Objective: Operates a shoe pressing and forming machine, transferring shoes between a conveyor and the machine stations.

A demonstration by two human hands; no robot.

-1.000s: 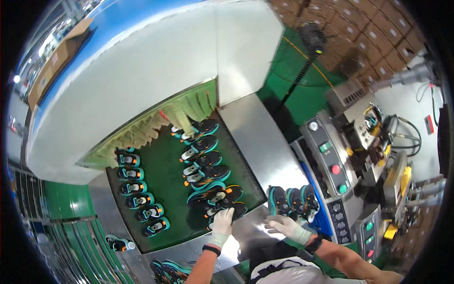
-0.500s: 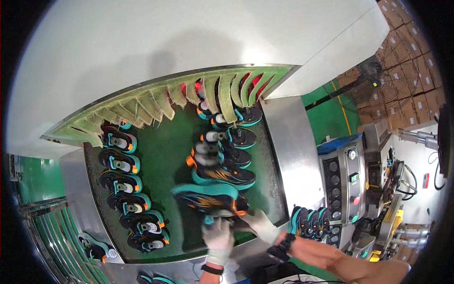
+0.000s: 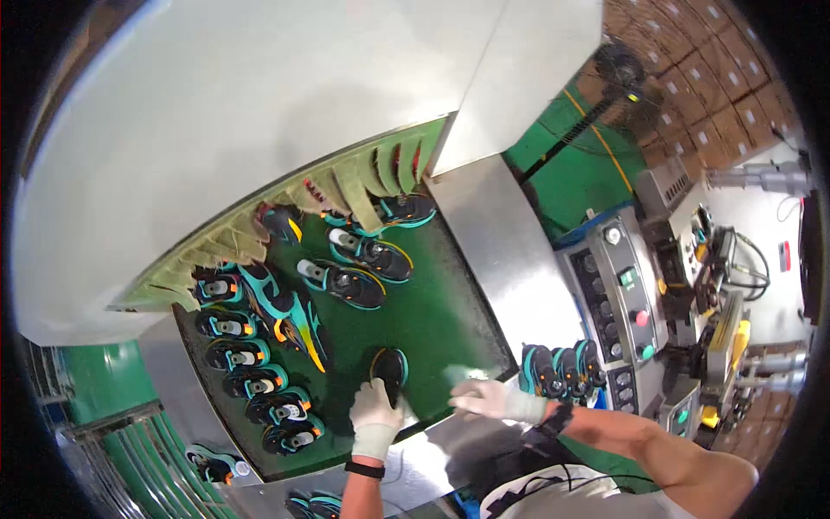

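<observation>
With white-gloved left fingers [image 3: 372,394], clasping, likely for steadiness, 1 black, teal-edged shoe [image 3: 392,367] near front edge of flat green belt [image 3: 445,320]; cannot tell grip of white-gloved right fingers [image 3: 471,400].

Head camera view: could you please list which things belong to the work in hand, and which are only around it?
Apparently in the work:
- left hand, touching a dark shoe
- right hand
- green belt
- left row of shoes on it

Apparently just around:
- fan
- stacked cartons
- control panel, untouched
</observation>
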